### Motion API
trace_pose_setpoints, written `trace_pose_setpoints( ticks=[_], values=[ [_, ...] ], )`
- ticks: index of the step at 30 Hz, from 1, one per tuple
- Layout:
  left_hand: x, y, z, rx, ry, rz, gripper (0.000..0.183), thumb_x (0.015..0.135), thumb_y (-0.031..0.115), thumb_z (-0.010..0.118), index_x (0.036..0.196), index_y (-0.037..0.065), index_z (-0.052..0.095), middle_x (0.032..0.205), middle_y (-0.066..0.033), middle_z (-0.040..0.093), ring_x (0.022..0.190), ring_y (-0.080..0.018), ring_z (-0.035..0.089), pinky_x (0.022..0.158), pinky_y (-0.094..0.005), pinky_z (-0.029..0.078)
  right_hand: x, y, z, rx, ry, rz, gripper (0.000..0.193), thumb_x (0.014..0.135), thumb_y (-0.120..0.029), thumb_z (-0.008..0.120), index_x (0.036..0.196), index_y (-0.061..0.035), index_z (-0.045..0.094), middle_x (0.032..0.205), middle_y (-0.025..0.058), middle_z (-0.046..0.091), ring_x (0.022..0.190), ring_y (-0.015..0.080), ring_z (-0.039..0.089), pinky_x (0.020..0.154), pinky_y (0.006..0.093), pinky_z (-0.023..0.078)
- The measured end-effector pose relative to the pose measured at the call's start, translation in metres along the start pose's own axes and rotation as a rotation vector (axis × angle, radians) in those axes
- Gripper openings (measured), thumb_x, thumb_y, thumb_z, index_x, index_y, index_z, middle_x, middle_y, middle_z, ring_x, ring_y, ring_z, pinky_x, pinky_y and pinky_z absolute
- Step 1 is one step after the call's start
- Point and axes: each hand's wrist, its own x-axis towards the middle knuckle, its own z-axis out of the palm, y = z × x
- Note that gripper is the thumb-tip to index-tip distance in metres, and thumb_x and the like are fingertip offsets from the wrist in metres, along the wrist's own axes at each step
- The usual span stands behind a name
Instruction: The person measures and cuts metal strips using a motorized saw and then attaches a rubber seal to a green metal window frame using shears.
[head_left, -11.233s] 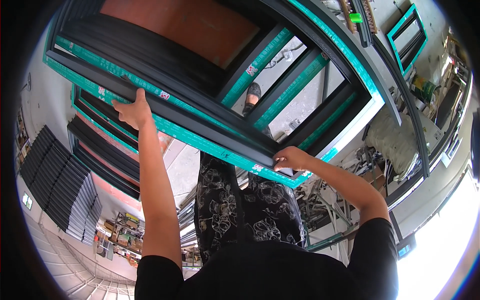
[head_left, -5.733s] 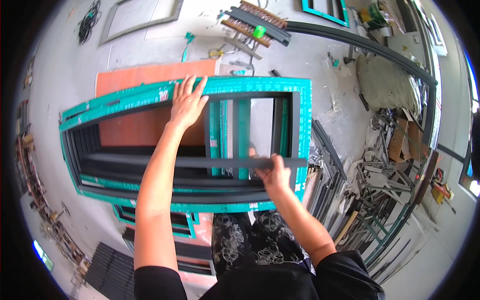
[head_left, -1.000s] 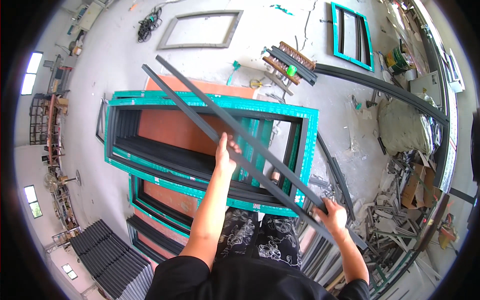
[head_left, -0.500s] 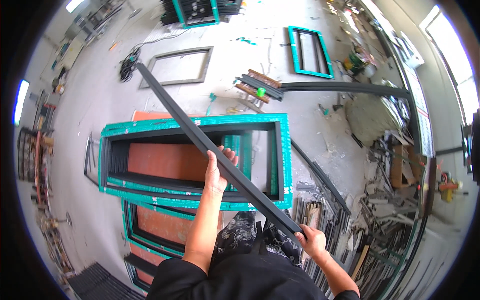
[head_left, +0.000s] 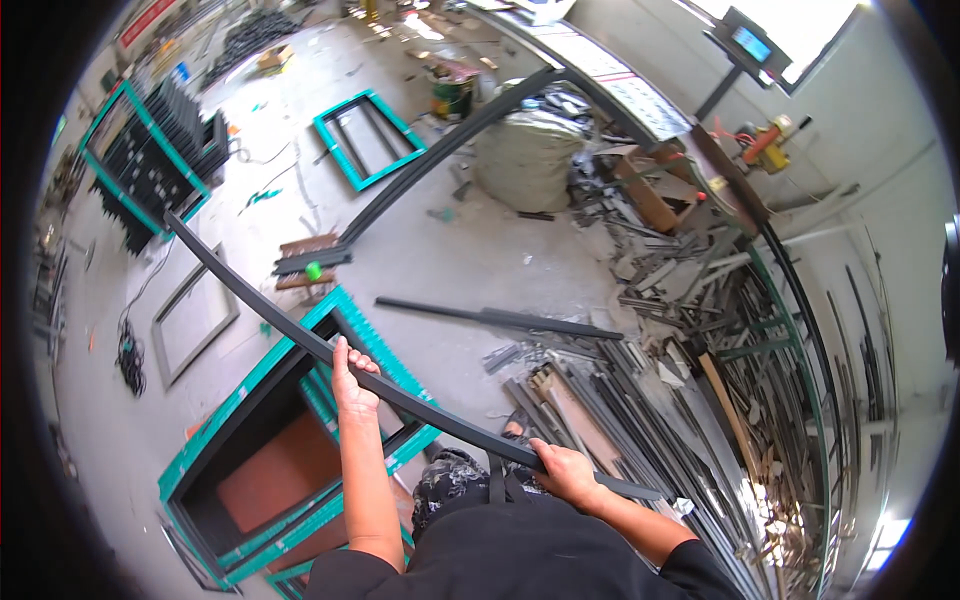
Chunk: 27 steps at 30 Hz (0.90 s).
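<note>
A long dark grey metal profile bar (head_left: 440,417) runs slantwise in front of me, from the far left down to the near right. My left hand (head_left: 356,378) is closed around its middle stretch, thumb on top and fingers at the far side. Closer to the near end, my right hand (head_left: 566,472) grips the same bar. Below the left hand lies a stack of dark rectangular frames edged with teal tape (head_left: 240,402), with an orange-brown sheet (head_left: 280,480) inside the opening.
Long profiles rest between a small stand (head_left: 312,262) and a workbench (head_left: 610,65). Offcuts (head_left: 690,260) and long strips (head_left: 640,430) cover the floor at right, near a large sack (head_left: 530,150). Another teal-edged frame (head_left: 368,140), a grey frame (head_left: 195,315) and a frame stack (head_left: 150,160) stand farther off.
My view has swung to the right, bringing the workbench and scrap pile closer to the middle. The bar has turned with me, still in both hands, away from over the frame stack.
</note>
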Motion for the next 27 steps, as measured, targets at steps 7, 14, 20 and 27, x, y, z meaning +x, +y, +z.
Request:
trace_pose_setpoints(
  ticks=[7, 14, 20, 27],
  values=[
    [-0.013, -0.178, 0.117, 0.229, -0.118, -0.259, 0.025, 0.089, 0.029, 0.074, 0.076, 0.015, 0.057, 0.069, 0.0, 0.06, 0.059, -0.0143, 0.058, 0.059, -0.0309, 0.051, 0.015, 0.088, -0.072, -0.034, 0.348, 0.146, 0.043, 0.077, -0.033, 0.077, 0.105, -0.0065, 0.057, 0.071, 0.0116, 0.065, 0.066, 0.0337, 0.066, 0.058, 0.0443, 0.052],
    [0.006, -0.243, 0.192, 0.225, -0.18, -0.439, 0.026, 0.088, 0.028, 0.074, 0.092, 0.007, 0.059, 0.085, -0.0083, 0.063, 0.083, -0.0261, 0.064, 0.079, -0.0445, 0.055, 0.069, 0.148, -0.085, 0.134, 0.279, 0.248, 0.041, 0.079, -0.044, 0.075, 0.085, -0.0068, 0.059, 0.075, 0.018, 0.065, 0.07, 0.0384, 0.065, 0.061, 0.0465, 0.051],
    [0.105, -0.266, 0.277, 0.314, -0.369, -0.421, 0.022, 0.093, 0.026, 0.067, 0.098, 0.006, 0.058, 0.09, -0.0086, 0.062, 0.089, -0.0251, 0.064, 0.081, -0.0415, 0.055, 0.125, 0.179, -0.1, 0.277, 0.351, 0.409, 0.042, 0.077, -0.042, 0.079, 0.086, -0.0054, 0.062, 0.073, 0.0181, 0.065, 0.069, 0.0384, 0.064, 0.06, 0.0439, 0.049],
    [0.166, -0.324, 0.39, 0.376, -0.46, -0.55, 0.024, 0.095, 0.027, 0.065, 0.099, 0.006, 0.056, 0.092, -0.0087, 0.061, 0.09, -0.0243, 0.063, 0.082, -0.0414, 0.055, 0.19, 0.217, -0.159, 0.253, 0.541, 0.549, 0.041, 0.073, -0.04, 0.081, 0.09, -0.0057, 0.065, 0.075, 0.0169, 0.067, 0.07, 0.0366, 0.066, 0.062, 0.0431, 0.051]
  ],
)
